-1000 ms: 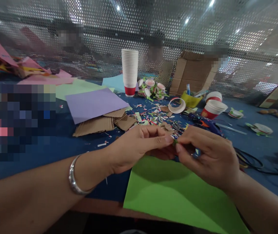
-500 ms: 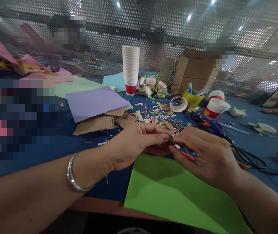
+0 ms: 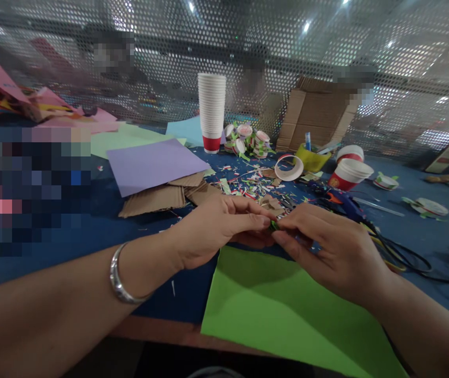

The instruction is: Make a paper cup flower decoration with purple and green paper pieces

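Note:
Between my two hands is a small green piece, probably paper, mostly covered by fingertips. My left hand comes from the left with a silver bangle at the wrist, its thumb and fingers pinched on the piece. From the right, my right hand pinches the same piece with thumb and forefinger. Both hands hover over the upper edge of a bright green sheet, which lies at the table's front edge. Just beyond them are scattered paper scraps.
A tall stack of paper cups stands behind the scraps, beside small cup pieces with green strips. A purple sheet rests on cardboard. At right are a glue gun, its cable and red-white cups.
Both hands stay in nearly the same place, fingers shifting slightly on the green piece. A red bit that showed under my right fingers is no longer visible.

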Motion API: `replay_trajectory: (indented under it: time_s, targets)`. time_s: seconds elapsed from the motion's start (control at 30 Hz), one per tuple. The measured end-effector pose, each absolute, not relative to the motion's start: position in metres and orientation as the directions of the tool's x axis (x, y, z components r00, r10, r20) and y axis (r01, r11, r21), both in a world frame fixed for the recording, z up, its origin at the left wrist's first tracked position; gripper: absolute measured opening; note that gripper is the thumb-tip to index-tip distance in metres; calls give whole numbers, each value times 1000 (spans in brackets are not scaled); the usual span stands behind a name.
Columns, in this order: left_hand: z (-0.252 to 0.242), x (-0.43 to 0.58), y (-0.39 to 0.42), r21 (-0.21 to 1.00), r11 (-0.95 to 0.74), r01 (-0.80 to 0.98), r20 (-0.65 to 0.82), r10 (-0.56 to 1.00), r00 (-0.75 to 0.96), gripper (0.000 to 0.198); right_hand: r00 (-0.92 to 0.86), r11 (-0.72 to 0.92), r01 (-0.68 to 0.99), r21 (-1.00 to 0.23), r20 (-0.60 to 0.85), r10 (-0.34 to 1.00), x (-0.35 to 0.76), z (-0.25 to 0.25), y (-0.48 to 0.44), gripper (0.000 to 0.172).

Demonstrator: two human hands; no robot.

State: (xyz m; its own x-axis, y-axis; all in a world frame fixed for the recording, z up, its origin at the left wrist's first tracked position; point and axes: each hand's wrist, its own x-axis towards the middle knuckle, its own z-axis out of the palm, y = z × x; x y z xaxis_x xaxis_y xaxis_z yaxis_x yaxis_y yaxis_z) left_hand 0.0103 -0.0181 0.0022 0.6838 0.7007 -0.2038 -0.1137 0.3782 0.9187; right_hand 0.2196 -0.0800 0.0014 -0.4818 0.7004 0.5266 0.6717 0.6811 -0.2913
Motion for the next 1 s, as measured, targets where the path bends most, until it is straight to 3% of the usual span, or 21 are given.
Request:
replay_trajectory:
  time_s: [0.33,0.53,0.8,1.0]
  targets:
    - [2,10,-16,939,330,-97,-169,687,707,13,-479,677,657,-331,510,714,219,6,-79,11]
    - [0,9,-19,998,5,65,-48,716,696,11,-481,674,681,-286,518,707,218,5,-79,12]
    - [5,6,-20,904,-342,256,72,713,698,12,-460,641,705,-304,493,739,218,4,-79,14]
    - [6,5,-15,939,-287,189,92,738,669,14,-366,580,716,-389,497,786,219,2,-77,11]
